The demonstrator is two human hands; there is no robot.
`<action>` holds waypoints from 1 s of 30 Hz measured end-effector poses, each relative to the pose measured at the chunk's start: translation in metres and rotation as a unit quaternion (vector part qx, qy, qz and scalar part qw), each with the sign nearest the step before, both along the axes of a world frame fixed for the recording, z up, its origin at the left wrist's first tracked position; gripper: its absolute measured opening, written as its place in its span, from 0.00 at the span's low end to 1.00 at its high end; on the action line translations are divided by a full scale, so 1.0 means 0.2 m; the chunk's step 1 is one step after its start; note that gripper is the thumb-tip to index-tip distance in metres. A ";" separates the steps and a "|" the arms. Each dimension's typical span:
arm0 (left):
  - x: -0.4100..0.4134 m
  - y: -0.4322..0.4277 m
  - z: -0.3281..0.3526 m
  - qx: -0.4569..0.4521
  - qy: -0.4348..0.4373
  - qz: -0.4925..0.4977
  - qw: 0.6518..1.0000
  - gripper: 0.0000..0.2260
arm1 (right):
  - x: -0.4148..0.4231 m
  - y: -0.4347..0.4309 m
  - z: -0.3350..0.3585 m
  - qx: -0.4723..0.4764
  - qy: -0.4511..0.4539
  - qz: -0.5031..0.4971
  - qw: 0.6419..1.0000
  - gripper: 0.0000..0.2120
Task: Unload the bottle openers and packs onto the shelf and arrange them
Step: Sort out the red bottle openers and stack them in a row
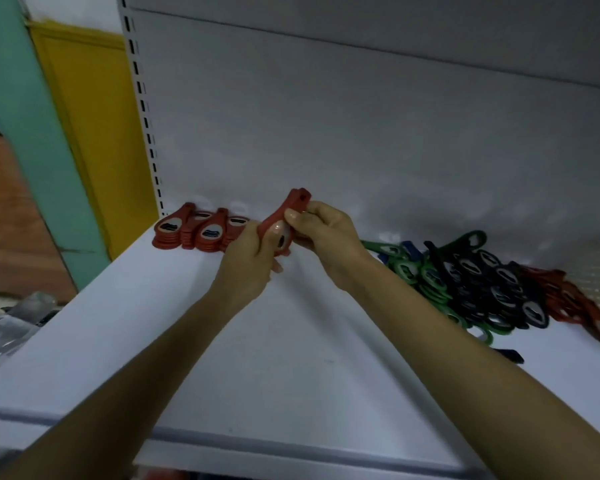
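1. Far left of the left hand stand a teal pillar and a yellow flat panel. Beside them rises a white metal upright with a row of dark slots.
2. Low and to the left of the left arm lies something clear and glossy, too blurred to name.
3. Just left of the left hand, against the white back panel, sit neat stacks of red plastic bottle openers with round heads and pale metal inserts.
4. The left hand grips the round head of a held red opener, thumb pressed on its face. Whether it is one piece or several cannot be told.
5. The right hand pinches the same opener's narrow handle, whose holed tip points upward above both hands.
6. Both forearms reach over the smooth white shelf.
7. Right of the right hand lies a loose heap of green openers. Next to it are dark blue-black openers, then scattered red openers well apart from the hand.
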State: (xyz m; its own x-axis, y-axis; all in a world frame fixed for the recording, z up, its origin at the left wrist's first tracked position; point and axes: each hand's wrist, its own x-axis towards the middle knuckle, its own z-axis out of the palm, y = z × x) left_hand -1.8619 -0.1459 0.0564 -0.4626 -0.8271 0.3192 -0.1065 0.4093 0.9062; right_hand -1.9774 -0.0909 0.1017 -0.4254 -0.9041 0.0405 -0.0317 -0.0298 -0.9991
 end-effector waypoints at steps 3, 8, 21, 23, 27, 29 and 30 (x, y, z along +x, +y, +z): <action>0.06 -0.10 -0.01 -0.271 -0.203 0.067 0.939 0.23 | -0.02 -0.05 -0.02 -0.006 -0.020 -0.021 1.000 0.10; 0.17 -0.25 -0.11 -0.380 -0.301 0.114 0.867 0.33 | -0.05 -0.21 -0.09 0.082 -0.025 -0.052 0.995 0.09; 0.17 -0.37 -0.24 -0.316 -0.397 0.110 0.855 0.32 | -0.03 -0.57 -0.24 0.186 0.296 -0.066 0.935 0.17; 0.16 -0.38 -0.25 -0.314 -0.393 0.113 0.857 0.31 | -0.03 -0.59 -0.24 0.186 0.300 -0.060 0.934 0.18; 0.16 -0.37 -0.25 -0.320 -0.388 0.118 0.856 0.31 | -0.02 -0.61 -0.25 0.181 0.292 -0.043 0.938 0.16; 0.16 -0.37 -0.24 -0.320 -0.388 0.120 0.856 0.30 | -0.02 -0.61 -0.27 0.176 0.280 -0.046 0.942 0.16; 0.16 -0.37 -0.24 -0.320 -0.389 0.120 0.855 0.30 | -0.03 -0.61 -0.28 0.175 0.268 -0.047 0.946 0.16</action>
State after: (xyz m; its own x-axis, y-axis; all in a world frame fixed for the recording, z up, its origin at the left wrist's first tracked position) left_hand -1.8302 -0.2194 0.0083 -0.5829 -0.6988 0.4147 -0.7258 0.6772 0.1209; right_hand -1.9831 -0.2132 0.0454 -0.5077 -0.8613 -0.0210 -0.5226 0.3272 -0.7873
